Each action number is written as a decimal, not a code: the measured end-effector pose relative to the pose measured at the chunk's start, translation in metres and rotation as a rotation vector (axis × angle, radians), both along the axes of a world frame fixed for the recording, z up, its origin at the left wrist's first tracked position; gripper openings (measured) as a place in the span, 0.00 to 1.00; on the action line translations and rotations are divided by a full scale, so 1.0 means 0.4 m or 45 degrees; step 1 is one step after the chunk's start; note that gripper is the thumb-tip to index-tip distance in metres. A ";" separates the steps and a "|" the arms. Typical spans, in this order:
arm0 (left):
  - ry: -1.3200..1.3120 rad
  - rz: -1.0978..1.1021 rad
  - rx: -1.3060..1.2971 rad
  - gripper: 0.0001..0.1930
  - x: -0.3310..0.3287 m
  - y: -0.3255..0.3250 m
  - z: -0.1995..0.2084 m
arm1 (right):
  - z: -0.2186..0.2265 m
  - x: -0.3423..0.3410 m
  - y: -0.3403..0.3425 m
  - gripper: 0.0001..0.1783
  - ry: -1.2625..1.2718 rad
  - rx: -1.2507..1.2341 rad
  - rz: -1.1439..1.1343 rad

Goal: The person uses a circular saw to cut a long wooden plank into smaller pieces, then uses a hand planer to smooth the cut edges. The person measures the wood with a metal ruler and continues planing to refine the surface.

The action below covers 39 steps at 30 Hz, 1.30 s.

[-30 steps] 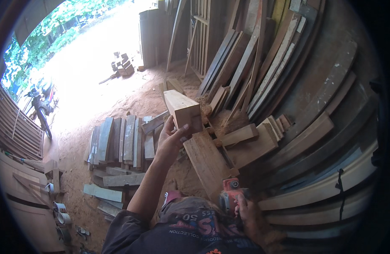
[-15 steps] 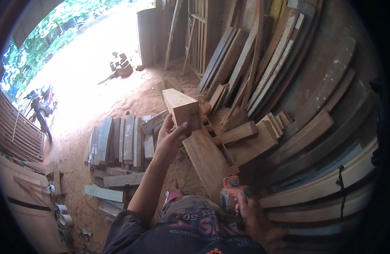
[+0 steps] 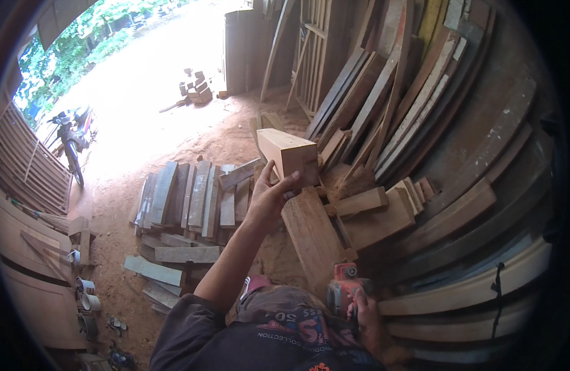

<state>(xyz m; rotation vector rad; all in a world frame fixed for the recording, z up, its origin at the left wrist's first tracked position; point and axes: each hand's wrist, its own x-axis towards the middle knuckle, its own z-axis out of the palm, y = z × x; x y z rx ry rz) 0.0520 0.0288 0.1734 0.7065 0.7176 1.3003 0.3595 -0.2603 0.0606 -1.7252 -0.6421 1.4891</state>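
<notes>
A thick, pale block of wood (image 3: 287,147) is held up in front of me, its cut end facing me. My left hand (image 3: 272,193), fingers curled around the block's near end, grips it from below and the side. Low at my right side, my right hand (image 3: 366,310) is closed on the handle of a red and grey electric hand planer (image 3: 343,285). The planer is at the near end of a wide wooden board (image 3: 309,230). That board lies beneath and beyond the raised block, and the block hides part of its far end.
Stacked offcut boards (image 3: 186,195) lie on the dirt floor at left. Smaller wood pieces (image 3: 362,201) sit right of the wide board. Long planks (image 3: 415,93) lean along the right wall, with curved timbers (image 3: 470,284) nearer. A motorbike (image 3: 73,139) stands far left by the bright opening.
The whole view has shifted, so the surroundings sit further right in the picture. Both hands keep their hold on the wood block and the planer.
</notes>
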 end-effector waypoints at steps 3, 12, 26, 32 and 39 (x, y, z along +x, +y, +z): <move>0.036 -0.028 -0.026 0.64 0.000 -0.004 -0.001 | 0.001 0.001 -0.006 0.26 0.010 0.027 -0.040; 0.290 -0.261 -0.320 0.70 0.070 -0.210 -0.321 | 0.100 -0.064 -0.001 0.29 -0.236 0.076 -0.139; 0.888 -0.381 -0.102 0.72 0.047 -0.293 -0.663 | 0.229 -0.202 0.229 0.26 -0.249 -0.027 0.375; 0.908 -0.460 0.023 0.61 0.034 -0.307 -0.667 | 0.212 -0.273 0.357 0.28 -0.267 -0.102 0.445; 0.739 -0.453 -0.017 0.35 0.018 -0.304 -0.656 | 0.199 -0.347 0.533 0.27 -0.150 -0.027 0.378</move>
